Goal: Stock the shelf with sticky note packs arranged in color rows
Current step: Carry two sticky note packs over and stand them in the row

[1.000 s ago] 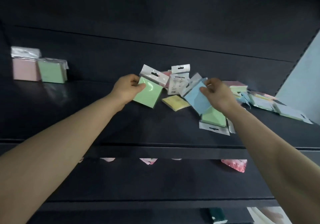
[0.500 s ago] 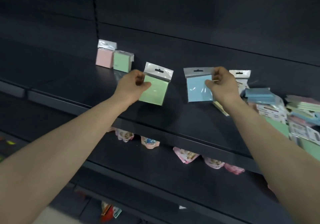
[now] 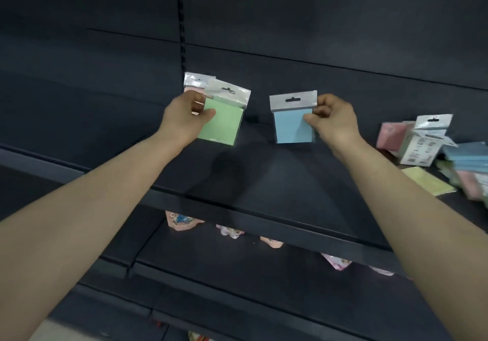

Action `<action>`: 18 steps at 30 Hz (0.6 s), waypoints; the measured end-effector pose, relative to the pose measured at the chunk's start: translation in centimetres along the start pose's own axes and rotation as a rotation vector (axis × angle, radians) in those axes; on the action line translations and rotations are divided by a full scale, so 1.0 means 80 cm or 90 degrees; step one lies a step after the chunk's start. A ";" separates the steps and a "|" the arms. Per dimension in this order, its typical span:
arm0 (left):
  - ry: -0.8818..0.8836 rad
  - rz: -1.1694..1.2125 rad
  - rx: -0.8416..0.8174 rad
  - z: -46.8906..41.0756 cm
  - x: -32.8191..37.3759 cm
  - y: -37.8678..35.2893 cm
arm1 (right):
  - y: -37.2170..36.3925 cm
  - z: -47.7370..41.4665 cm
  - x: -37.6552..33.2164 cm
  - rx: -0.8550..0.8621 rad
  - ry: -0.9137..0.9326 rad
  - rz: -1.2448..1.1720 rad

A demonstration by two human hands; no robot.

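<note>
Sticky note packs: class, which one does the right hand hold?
The blue pack, pinched at its right edge by the right hand; the left hand holds the green pack instead.

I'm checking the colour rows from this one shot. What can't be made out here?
Head view only:
Pink pack at the back: mostly hidden by the left hand and its green pack.
Loose pile at right: cut off by the frame edge.
Label on the white-backed pack: too small to read.
Goods under the shelf: tops hidden by its front lip.
</note>
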State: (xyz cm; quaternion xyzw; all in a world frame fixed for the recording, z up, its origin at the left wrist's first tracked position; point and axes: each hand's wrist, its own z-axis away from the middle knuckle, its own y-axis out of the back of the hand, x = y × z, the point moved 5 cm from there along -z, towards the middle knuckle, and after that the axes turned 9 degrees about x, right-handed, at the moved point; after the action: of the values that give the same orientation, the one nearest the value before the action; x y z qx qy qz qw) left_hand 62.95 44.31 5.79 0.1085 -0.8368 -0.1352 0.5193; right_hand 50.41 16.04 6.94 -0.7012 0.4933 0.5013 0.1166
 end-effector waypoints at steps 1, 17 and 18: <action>0.002 0.006 -0.005 -0.009 -0.006 0.004 | -0.009 -0.001 -0.001 0.007 -0.006 0.003; 0.005 0.056 -0.040 -0.088 -0.041 -0.004 | -0.089 -0.056 -0.013 0.056 -0.028 0.041; 0.005 0.052 -0.040 -0.090 -0.041 -0.005 | -0.095 -0.061 -0.012 0.052 -0.025 0.048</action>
State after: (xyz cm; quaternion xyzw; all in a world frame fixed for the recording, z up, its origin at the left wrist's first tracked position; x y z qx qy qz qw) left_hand 70.85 44.18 5.99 0.0586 -0.8337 -0.1401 0.5310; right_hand 59.37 17.09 7.50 -0.6668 0.5367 0.4989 0.1358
